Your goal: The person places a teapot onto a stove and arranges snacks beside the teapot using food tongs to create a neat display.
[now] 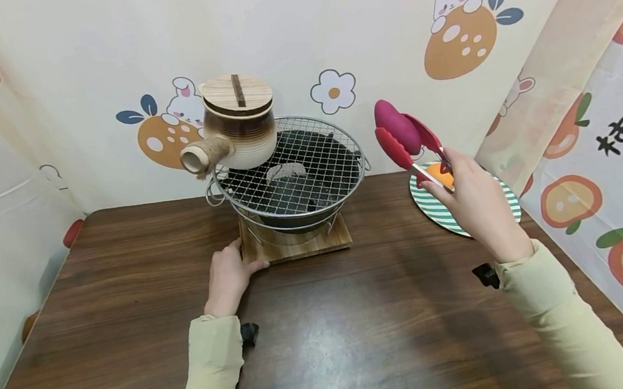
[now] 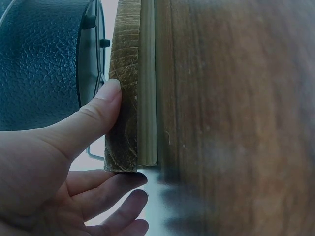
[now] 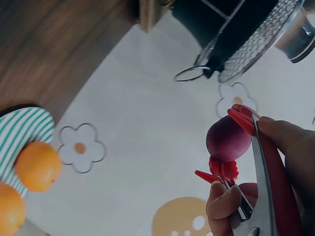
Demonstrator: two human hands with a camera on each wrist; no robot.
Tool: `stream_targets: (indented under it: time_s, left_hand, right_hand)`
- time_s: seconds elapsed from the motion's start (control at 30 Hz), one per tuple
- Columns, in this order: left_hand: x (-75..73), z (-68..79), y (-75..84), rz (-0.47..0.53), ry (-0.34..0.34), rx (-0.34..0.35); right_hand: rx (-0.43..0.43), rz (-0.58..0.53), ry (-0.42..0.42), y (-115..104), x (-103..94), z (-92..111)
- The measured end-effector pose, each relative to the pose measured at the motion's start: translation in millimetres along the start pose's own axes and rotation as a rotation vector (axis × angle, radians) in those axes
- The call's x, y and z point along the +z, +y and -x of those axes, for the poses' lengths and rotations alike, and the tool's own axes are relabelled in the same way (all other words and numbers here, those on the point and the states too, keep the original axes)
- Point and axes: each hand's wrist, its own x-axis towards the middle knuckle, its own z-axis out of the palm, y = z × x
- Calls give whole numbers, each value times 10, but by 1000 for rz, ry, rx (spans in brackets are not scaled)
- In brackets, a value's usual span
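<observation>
My right hand point(image 1: 481, 206) grips red-tipped metal tongs point(image 1: 394, 148), raised above the table's right side. Between the tong heads sits a purple, oval sweet potato point(image 1: 395, 125), also seen in the right wrist view. My left hand point(image 1: 228, 279) holds the front left corner of a wooden board point(image 1: 308, 246). In the left wrist view its thumb point(image 2: 96, 110) presses the board's edge, with the other fingers around the corner. On that board stands a round black grill point(image 1: 291, 221) topped by a wire mesh point(image 1: 320, 168). A brown and cream teapot point(image 1: 245, 144) with a wooden lid rests on the mesh's left side.
A green-and-white striped plate point(image 1: 437, 207) lies at the back right, partly behind my right hand, bearing oranges point(image 3: 38, 166). Wire loops stick out from the grill's sides. The teapot's rope-wrapped handle point(image 1: 216, 148) juts left past the mesh. Printed curtains point(image 1: 375, 38) hang behind the table.
</observation>
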Motion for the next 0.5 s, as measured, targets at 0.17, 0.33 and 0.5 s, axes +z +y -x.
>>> stream_targets:
  time_s: [0.17,0.33,0.5]
  left_hand:
    - [-4,1,3,-1,-6,-8]
    - [-5,3,2,7,-8,-10]
    - [-1,2,-3,16,1,-4]
  right_hand:
    - [-5,-2,-5,-160,-20,-84]
    - [-35,-23,-14,-299,-3,-162]
    - [-104,-27,16,-402,35,-226]
